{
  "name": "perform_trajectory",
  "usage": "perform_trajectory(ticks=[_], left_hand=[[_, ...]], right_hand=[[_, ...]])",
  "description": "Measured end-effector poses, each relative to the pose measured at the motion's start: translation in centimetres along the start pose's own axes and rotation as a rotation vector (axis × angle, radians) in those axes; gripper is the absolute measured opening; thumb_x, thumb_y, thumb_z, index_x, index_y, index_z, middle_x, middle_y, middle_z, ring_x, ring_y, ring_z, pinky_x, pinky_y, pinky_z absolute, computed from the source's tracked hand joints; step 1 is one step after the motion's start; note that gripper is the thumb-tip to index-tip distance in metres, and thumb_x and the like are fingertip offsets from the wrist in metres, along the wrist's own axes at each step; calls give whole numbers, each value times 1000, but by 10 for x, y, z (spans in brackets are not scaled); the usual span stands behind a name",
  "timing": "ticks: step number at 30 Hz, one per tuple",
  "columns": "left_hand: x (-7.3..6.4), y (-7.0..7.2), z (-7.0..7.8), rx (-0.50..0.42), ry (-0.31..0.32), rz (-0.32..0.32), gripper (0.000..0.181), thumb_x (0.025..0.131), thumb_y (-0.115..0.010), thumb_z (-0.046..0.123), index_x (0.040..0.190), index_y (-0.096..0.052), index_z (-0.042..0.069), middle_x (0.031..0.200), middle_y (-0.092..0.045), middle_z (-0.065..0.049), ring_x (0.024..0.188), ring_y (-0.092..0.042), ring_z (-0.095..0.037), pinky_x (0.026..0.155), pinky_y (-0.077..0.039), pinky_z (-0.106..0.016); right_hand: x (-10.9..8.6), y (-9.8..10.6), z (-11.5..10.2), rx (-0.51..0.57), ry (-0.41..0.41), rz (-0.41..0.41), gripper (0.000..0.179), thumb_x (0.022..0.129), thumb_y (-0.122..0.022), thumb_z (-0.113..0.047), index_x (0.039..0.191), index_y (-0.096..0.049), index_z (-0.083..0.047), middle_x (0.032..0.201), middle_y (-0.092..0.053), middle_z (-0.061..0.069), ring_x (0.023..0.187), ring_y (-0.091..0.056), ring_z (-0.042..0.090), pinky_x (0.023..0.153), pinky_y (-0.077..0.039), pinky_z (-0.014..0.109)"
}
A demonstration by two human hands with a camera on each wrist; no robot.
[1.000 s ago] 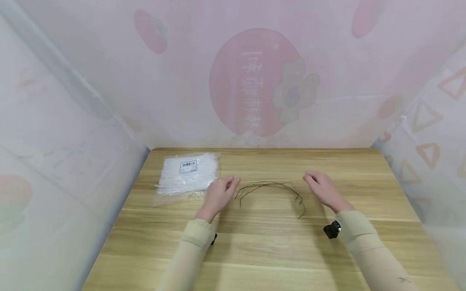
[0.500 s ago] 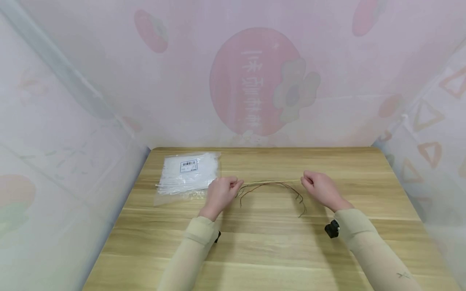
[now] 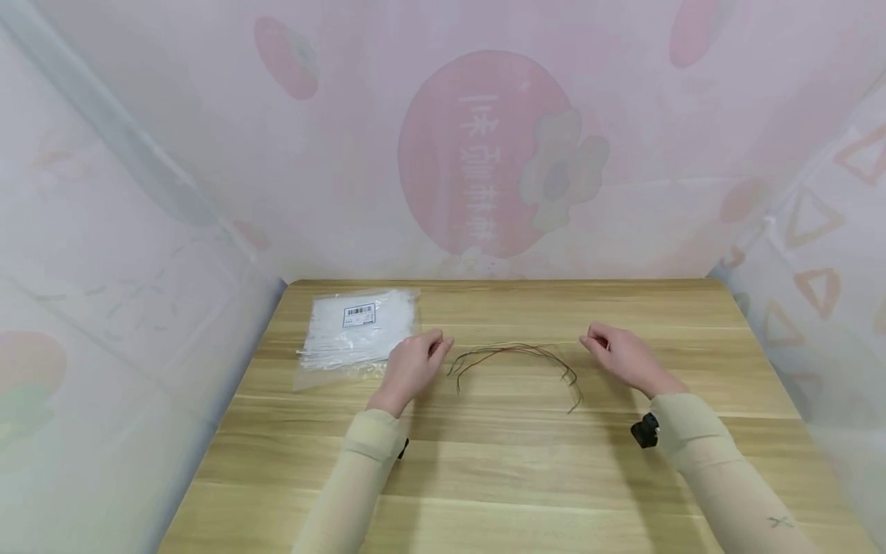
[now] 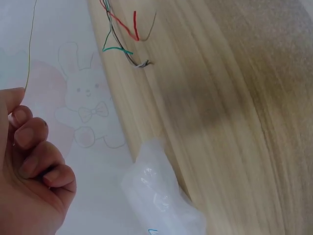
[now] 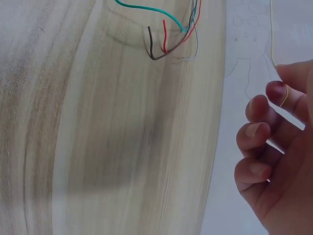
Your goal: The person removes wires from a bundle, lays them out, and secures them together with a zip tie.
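A thin yellow wire [image 4: 30,49] stretches between my two hands, barely visible in the head view. My left hand [image 3: 410,371] pinches one end between thumb and forefinger, its other fingers curled. The other end is pinched by my right hand [image 3: 624,358]; in the right wrist view its tail loops over the forefinger [image 5: 277,92]. Just on the near side of the stretched wire, a loose arc of several wires [image 3: 515,348] lies on the table, the red wire [image 4: 135,24], green wire [image 5: 151,9] and black wire [image 5: 150,44] among them. Their ends are bent.
A clear plastic bag of white sticks or ties [image 3: 360,329], bearing a barcode label, lies at the table's back left, beside my left hand. The wooden table [image 3: 512,477] meets printed cloth walls [image 3: 332,192] at the back and sides.
My hands came slightly closer together, then spread apart again, the left going left and the right going right. Both keep their pinch on the yellow wire. The arc of wires stays put.
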State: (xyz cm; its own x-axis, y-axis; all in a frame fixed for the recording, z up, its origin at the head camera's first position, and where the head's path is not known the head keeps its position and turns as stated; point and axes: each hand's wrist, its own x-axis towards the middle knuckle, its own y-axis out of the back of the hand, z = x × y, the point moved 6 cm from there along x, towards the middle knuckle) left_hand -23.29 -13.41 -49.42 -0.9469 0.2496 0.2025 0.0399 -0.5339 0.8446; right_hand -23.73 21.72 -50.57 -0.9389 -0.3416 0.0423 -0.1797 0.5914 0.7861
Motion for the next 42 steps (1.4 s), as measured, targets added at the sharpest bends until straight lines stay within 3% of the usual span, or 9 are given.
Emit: perform_trajectory(ticks=[7,14,18,23,30,37,42], left_hand=[[3,4,3,3,-32,2,43,98,-70,28,65,-44,20,54,-36,9,50,-34,-8,50,-29,-29],[9,-2,9,121,-86,21,55,96,-71,23,59,-31,20,51,-26,10,48,-28,-7,47,-25,-27],[11,-11,4,181,-28,14,54,99,-68,26,58,-33,19,49,-29,9,47,-31,-8,47,-28,-28],[12,-26,-5,154,56,-23,53,101,-65,28,58,-36,17,50,-32,7,47,-32,-9,47,-29,-29],[10,-46,-18,164,124,-49,52,100,-67,29,56,-41,17,49,-37,6,48,-38,-11,47,-36,-30],[5,-50,-23,128,238,-81,43,102,-61,39,66,-55,17,60,-53,2,56,-51,-17,51,-43,-35],[4,-47,-20,94,275,-90,41,100,-60,52,85,-61,13,70,-57,-1,62,-55,-20,55,-46,-36]], right_hand=[[3,2,2,-23,11,-32,30,102,-63,-19,77,-47,-18,65,-43,-4,58,-42,15,57,-35,33],[6,-5,2,-60,16,-17,36,100,-62,-15,72,-40,-17,62,-37,-3,55,-37,14,55,-32,32],[6,-12,6,-100,33,1,37,101,-62,-13,72,-38,-16,60,-35,-3,54,-35,13,53,-29,31],[5,-21,19,-113,40,23,37,100,-64,-12,73,-39,-16,62,-35,-3,56,-38,14,55,-31,32],[0,-35,35,-57,-31,14,35,103,-61,-18,74,-43,-16,63,-37,-2,57,-38,16,57,-32,33],[1,-44,36,-8,-107,-13,31,105,-58,-29,79,-53,-12,69,-48,1,61,-42,18,59,-35,34],[1,-46,30,56,-165,-45,40,100,-63,-47,99,-61,-8,81,-58,3,70,-53,19,67,-45,38]])
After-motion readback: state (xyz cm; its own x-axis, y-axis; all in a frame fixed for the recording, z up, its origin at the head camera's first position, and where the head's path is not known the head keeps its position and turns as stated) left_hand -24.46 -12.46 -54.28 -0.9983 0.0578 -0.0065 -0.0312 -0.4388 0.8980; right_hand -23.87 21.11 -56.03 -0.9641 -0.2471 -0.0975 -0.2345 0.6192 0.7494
